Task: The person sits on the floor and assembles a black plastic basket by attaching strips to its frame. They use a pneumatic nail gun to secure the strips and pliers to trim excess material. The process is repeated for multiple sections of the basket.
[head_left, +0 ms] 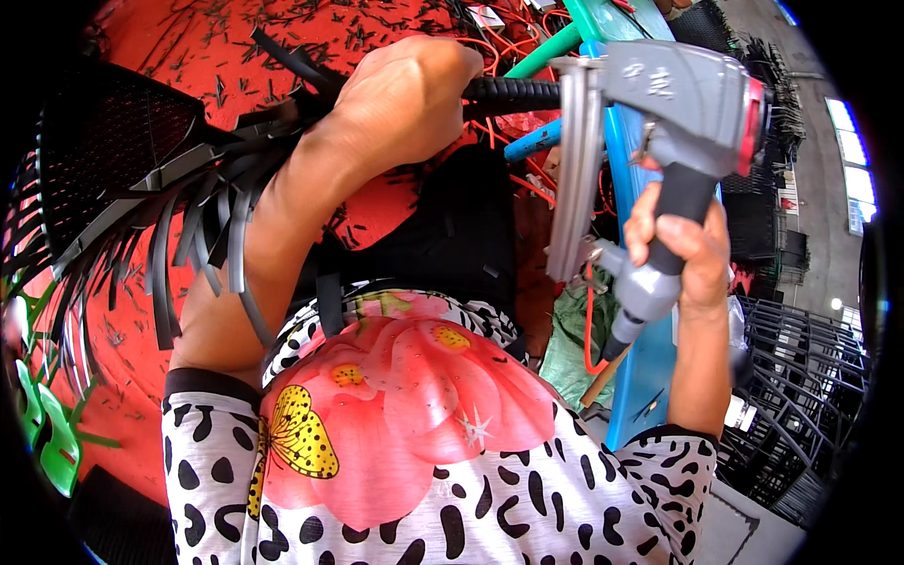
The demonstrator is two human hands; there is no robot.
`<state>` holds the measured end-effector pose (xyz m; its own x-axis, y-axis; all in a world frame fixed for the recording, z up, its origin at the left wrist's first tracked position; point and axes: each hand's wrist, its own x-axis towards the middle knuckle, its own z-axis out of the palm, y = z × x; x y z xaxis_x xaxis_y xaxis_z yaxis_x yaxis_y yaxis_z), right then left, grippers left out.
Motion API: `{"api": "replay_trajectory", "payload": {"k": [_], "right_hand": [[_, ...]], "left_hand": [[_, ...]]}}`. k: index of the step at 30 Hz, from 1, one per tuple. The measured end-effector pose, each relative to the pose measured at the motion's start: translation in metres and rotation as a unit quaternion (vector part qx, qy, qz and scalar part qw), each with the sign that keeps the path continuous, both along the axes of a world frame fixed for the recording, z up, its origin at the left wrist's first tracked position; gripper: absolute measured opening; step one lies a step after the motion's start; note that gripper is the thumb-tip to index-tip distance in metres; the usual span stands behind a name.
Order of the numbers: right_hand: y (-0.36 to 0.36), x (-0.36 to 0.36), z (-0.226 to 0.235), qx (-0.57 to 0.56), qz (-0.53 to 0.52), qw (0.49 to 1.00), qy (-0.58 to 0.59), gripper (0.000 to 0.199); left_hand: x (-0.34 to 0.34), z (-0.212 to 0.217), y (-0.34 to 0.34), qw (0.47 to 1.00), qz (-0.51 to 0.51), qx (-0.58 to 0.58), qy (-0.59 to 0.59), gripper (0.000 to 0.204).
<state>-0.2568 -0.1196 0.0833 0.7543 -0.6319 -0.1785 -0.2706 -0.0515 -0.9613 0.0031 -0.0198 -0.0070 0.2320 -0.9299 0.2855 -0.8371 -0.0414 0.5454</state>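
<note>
My left hand (410, 94) is closed around a black strip-wrapped bar (516, 94). Left of it is a black woven panel (132, 122) with many loose strip ends (202, 226) hanging over my left forearm. I cannot make out how the bar and panel join under my hand. In my right hand (692, 250) is the dark handle of a grey pneumatic staple gun (683, 94), with a red air hose (590, 325) at its base. The gun's nose is at the right end of the bar; whether they touch is unclear.
Black strip scraps litter the red floor (377, 212). A blue plank (650, 348) and a green bar (546, 49) stand beside the gun. Black metal frames (800, 377) are stacked at right; green plastic chairs (58, 443) are at lower left. Red hoses lie at the top.
</note>
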Motion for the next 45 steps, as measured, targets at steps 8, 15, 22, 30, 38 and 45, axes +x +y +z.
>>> {"api": "replay_trajectory", "payload": {"k": [8,15,22,30,38,45], "right_hand": [[-0.129,-0.020,-0.031,-0.127,-0.127,0.983,0.039,0.027],[-0.232,0.011,-0.099,-0.314,-0.168,0.808,0.470,0.062],[-0.244,0.020,-0.109,-0.348,-0.177,0.803,0.451,0.053],[-0.260,-0.133,-0.098,-0.330,-0.286,0.707,0.555,0.065],[-0.229,-0.154,-0.112,-0.260,-0.209,0.734,0.591,0.082],[-0.272,-0.211,-0.141,-0.389,-0.397,0.691,0.462,0.045]], "left_hand": [[-0.007,0.006,0.015,0.998,-0.033,-0.046,0.004,0.029],[-0.011,0.010,0.005,0.997,-0.005,-0.058,0.047,0.013],[-0.007,0.017,0.001,0.999,0.021,-0.018,0.046,0.015],[0.002,0.008,-0.004,0.995,0.064,0.008,0.070,0.031],[-0.001,0.003,-0.004,0.988,0.105,-0.051,0.097,0.045],[-0.018,0.005,0.011,0.992,0.054,-0.112,0.026,0.070]]}}
